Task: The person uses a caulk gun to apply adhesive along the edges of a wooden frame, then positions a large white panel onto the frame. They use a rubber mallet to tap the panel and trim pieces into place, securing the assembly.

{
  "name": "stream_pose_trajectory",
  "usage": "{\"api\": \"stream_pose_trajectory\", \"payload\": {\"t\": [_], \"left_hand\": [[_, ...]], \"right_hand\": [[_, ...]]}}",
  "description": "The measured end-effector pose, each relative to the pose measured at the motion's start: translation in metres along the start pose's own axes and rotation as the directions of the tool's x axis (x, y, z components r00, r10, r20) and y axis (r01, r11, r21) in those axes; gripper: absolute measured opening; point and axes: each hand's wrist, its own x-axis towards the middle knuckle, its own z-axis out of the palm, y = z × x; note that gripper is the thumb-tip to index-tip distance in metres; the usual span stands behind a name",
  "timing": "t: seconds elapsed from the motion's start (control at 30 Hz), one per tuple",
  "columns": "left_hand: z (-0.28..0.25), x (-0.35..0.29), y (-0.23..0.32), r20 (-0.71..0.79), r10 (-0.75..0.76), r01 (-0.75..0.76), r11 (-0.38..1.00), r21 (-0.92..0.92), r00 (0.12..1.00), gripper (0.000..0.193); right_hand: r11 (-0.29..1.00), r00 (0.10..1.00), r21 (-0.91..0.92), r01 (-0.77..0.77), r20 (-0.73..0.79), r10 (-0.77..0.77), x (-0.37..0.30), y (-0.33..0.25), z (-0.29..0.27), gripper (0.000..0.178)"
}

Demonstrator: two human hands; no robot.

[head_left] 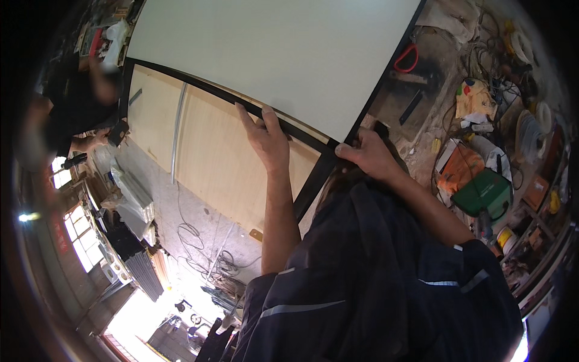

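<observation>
A large pale panel [277, 54] with black edging lies in front of me. A black bar [205, 86] runs along its near edge, and other black bars continue toward me at its corners. My left hand [268, 145] grips this bar near the middle, with fingertips on top and the other fingers partly hidden. At the right corner, my right hand [374, 155] holds the black frame [325, 166], its thumb on the corner and its fingers partly out of sight. Below the bar, a light wooden board [223, 145] shows through the frame.
At the left, another person's hand [90, 142] holds a dark tool [118, 133] near the frame's far corner. Cables [193, 241] lie on the floor below. To the right are a red-handled tool [406, 58], a green case [482, 193], an orange cloth [461, 169] and cluttered shelves.
</observation>
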Motion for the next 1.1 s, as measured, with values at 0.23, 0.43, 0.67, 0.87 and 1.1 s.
{"api": "stream_pose_trajectory", "payload": {"t": [0.23,0.43,0.67,0.87,1.1], "left_hand": [[-0.001,-0.001,-0.015,-0.002,0.121,-0.117,0.961,0.252,0.993,0.084],[-0.003,-0.001,0.007,0.102,-0.076,0.058,0.984,0.167,0.992,0.086],[-0.017,0.000,-0.015,0.058,0.003,-0.016,0.971,0.239,0.998,0.085],[-0.033,-0.008,-0.023,0.044,0.017,-0.026,0.980,0.196,0.999,0.082],[0.000,0.001,-0.030,-0.044,0.119,-0.111,0.984,0.143,0.992,0.078]], "right_hand": [[0.989,0.999,-0.146,-0.036,0.034,0.041,0.000,0.000,-0.001,0.039],[0.998,0.998,-0.030,0.051,-0.033,-0.052,0.006,0.016,-0.005,0.036],[0.995,0.998,-0.084,0.054,-0.012,-0.055,0.006,0.019,-0.010,0.039],[0.999,1.000,-0.054,-0.010,0.028,0.011,0.004,0.008,-0.011,0.038],[0.997,0.998,-0.063,0.046,0.044,-0.043,0.011,0.031,-0.019,0.038]]}}
